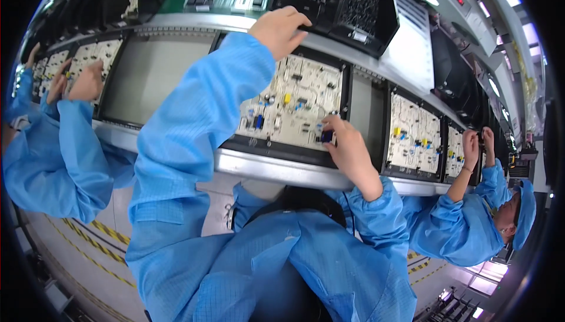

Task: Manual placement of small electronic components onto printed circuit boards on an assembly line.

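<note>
A black frame (pixel 276 147) edges the circuit board (pixel 306 89), a broad grey panel (pixel 165 63) to its left, a narrower one to its right. At the flat cream board's near right corner, the right hand (pixel 352 151) pinches a boxy dark-blue part (pixel 327 137); the left hand (pixel 279 31), well apart, curls beyond its far edge by a black bin (pixel 322 23) (whether gripping, I cannot tell).

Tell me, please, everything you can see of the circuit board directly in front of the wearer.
The circuit board is a cream, rectangular panel dotted with small yellow, blue and black parts. It lies flat, component side up, in a black frame. The left sleeve hides its upper left part. Near its lower right corner, the right hand has thumb and fingers around a dark blue block; whether that is seated is hidden.
</note>
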`<control>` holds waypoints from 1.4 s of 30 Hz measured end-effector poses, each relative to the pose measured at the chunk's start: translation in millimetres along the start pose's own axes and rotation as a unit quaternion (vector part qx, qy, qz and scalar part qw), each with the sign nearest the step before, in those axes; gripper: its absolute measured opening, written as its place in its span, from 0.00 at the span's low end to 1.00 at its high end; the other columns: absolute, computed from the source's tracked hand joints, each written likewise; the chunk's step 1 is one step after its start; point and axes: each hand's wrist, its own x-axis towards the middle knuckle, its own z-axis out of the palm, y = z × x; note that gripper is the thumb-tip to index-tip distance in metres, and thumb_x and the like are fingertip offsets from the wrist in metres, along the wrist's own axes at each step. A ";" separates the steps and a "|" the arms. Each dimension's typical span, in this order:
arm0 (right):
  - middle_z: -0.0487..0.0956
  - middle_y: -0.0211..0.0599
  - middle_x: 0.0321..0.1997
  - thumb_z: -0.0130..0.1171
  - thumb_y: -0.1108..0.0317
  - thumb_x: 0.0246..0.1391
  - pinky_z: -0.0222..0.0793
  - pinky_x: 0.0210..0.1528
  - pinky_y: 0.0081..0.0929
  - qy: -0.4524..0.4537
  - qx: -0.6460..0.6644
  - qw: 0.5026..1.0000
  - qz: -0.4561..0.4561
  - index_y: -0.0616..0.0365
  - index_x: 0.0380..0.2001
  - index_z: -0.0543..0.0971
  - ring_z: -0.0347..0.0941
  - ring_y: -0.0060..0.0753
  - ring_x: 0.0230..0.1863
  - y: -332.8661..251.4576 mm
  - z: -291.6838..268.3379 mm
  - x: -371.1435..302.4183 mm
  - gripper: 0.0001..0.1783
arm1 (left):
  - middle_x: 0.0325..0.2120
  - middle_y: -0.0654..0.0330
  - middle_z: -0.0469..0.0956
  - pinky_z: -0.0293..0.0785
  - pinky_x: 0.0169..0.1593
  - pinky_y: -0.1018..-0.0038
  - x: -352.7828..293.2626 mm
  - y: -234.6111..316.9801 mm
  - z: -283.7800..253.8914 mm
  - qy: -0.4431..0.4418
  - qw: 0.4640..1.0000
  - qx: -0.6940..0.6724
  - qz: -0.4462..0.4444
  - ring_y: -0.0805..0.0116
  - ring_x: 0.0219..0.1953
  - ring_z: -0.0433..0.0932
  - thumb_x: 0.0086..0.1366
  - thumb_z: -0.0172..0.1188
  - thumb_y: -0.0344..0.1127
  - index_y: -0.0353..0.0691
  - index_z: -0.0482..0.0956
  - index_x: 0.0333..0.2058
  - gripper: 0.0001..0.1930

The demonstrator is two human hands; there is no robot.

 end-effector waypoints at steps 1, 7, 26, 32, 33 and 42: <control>0.75 0.43 0.34 0.58 0.83 0.34 0.67 0.42 0.35 0.006 0.003 1.000 -0.011 0.59 0.38 0.68 0.71 0.47 0.40 6.0 0.4 -1.6 0.23 | 0.34 0.57 0.71 0.71 0.40 0.70 15.3 -4.1 11.0 0.000 1.000 0.010 0.011 0.58 0.36 0.74 0.56 0.56 0.33 0.41 0.74 0.37 0.10; 0.74 0.41 0.35 0.61 0.80 0.34 0.66 0.43 0.34 -0.014 -0.001 1.000 -0.008 0.57 0.40 0.68 0.69 0.47 0.43 17.0 -2.7 -6.1 0.24 | 0.34 0.47 0.73 0.70 0.44 0.63 97.8 -57.0 96.9 -0.086 0.975 0.105 -0.175 0.50 0.39 0.73 0.49 0.60 0.40 0.38 0.75 0.34 0.15; 0.76 0.51 0.30 0.53 0.77 0.41 0.74 0.34 0.38 0.228 -0.301 0.926 0.028 0.62 0.25 0.75 0.75 0.51 0.34 130.5 -70.1 295.4 0.04 | 0.28 0.54 0.72 0.70 0.34 0.72 64.7 -11.6 -6.6 -0.076 0.993 -0.064 -0.063 0.62 0.30 0.73 0.57 0.54 0.30 0.37 0.71 0.36 0.08; 0.72 0.53 0.34 0.56 0.74 0.41 0.72 0.37 0.39 0.283 -0.237 0.929 -0.018 0.64 0.30 0.71 0.72 0.54 0.37 131.0 -75.7 275.9 0.10 | 0.28 0.59 0.72 0.69 0.36 0.78 -23.5 33.7 -99.8 -0.061 0.988 -0.087 -0.110 0.72 0.30 0.71 0.57 0.55 0.28 0.35 0.74 0.35 0.07; 0.72 0.53 0.34 0.56 0.74 0.41 0.71 0.37 0.39 0.296 -0.204 0.932 -0.056 0.64 0.30 0.71 0.71 0.54 0.38 124.6 -82.5 264.5 0.10 | 0.29 0.60 0.73 0.69 0.37 0.79 -37.7 36.7 -107.5 -0.058 0.984 -0.110 -0.129 0.74 0.31 0.72 0.57 0.55 0.27 0.35 0.74 0.36 0.07; 0.72 0.46 0.26 0.53 0.79 0.34 0.66 0.35 0.38 0.297 -0.085 0.935 -0.173 0.59 0.20 0.73 0.69 0.49 0.32 132.5 -105.5 194.5 0.05 | 0.26 0.65 0.73 0.67 0.34 0.81 -85.0 50.7 -79.7 -0.126 0.935 -0.226 -0.244 0.79 0.30 0.71 0.54 0.59 0.26 0.37 0.75 0.34 0.08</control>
